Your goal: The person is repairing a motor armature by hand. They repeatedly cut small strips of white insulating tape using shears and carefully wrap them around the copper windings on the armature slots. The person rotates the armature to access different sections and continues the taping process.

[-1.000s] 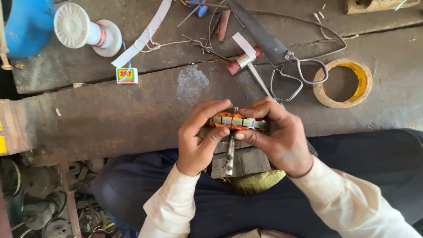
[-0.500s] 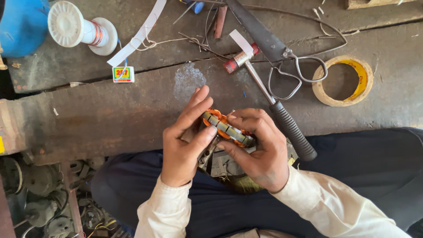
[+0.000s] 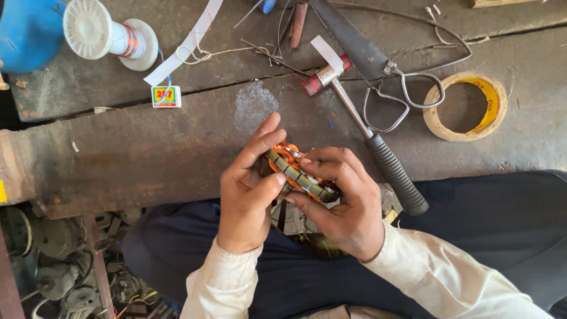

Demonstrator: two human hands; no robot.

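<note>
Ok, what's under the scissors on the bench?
The scissors lie across the hammer: one finger loop sits over its metal shaft. Under the blades only bare bench and thin wire show. What is directly beneath the blades is covered.

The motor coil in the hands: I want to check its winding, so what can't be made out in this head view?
- Motor coil: head view, mostly covered by the left hand and right hand; only part of the rim and some copper wire show.
- Its underside: turned away from the camera.
- Blue drum: cut off by the top left edge.
- Scissors: blade tips cut off at the top edge.
</note>
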